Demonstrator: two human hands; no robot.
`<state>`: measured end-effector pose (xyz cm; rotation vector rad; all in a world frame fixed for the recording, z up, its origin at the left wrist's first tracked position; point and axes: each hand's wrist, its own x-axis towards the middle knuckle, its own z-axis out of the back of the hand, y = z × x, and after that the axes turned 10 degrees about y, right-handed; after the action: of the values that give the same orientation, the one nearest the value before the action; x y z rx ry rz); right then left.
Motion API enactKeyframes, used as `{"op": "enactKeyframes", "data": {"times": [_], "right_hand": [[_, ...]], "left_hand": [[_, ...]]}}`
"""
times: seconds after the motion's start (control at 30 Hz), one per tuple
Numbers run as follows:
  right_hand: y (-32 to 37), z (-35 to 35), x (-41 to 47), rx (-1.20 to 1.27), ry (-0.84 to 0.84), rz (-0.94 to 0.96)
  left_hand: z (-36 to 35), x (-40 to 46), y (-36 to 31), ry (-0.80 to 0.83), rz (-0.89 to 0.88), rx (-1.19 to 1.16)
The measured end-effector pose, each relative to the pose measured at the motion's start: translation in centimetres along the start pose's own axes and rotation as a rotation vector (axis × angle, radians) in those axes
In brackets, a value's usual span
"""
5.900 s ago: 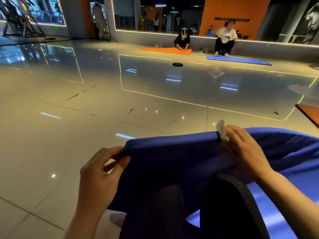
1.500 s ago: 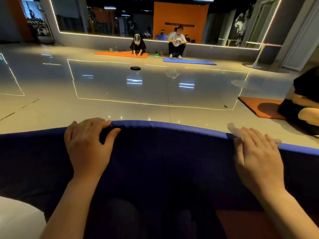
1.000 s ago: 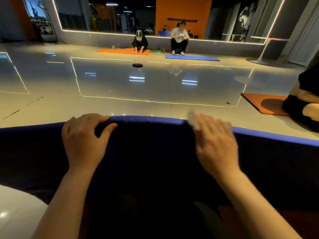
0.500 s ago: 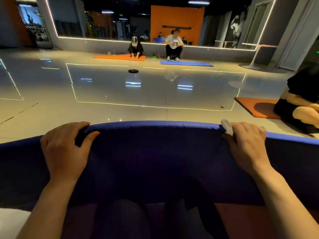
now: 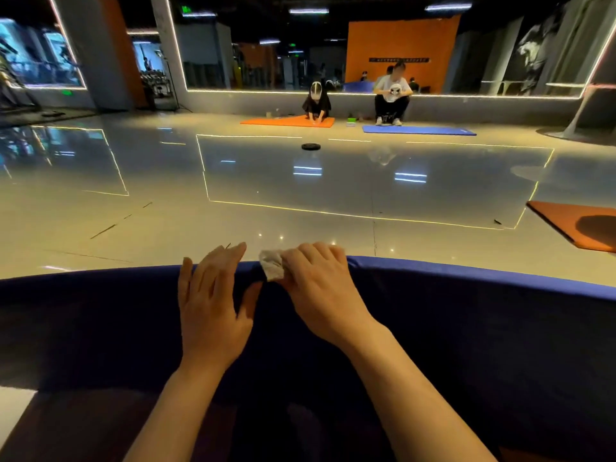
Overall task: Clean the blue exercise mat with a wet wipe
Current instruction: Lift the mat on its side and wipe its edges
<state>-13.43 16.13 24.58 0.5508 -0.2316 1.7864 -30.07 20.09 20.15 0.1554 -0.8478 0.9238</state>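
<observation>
The blue exercise mat (image 5: 466, 328) is raised in front of me, its curved top edge running across the whole view. My left hand (image 5: 213, 301) lies flat against the mat near the middle of that edge, fingers straight and reaching over the rim. Right beside it, my right hand (image 5: 323, 295) holds a crumpled white wet wipe (image 5: 271, 269) pressed onto the mat's top edge. The mat hides my legs and the floor below.
Glossy floor stretches ahead. An orange mat (image 5: 580, 225) lies at the right edge. Far back, two people sit by an orange mat (image 5: 286, 122) and a blue mat (image 5: 418, 130). A black disc (image 5: 311, 147) lies on the floor mid-room.
My right hand has slid the wipe left along the mat's top edge to the middle. My left hand has moved right and flattened, so both hands are now side by side.
</observation>
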Motion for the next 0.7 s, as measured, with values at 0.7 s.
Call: {"op": "enactKeyframes", "data": {"times": [0.7], "right_hand": [[-11.8, 5.2, -7.2, -0.411, 0.049, -0.23]], "left_hand": [[-1.2, 1.8, 2.6, 0.002, -0.053, 0.031]]}}
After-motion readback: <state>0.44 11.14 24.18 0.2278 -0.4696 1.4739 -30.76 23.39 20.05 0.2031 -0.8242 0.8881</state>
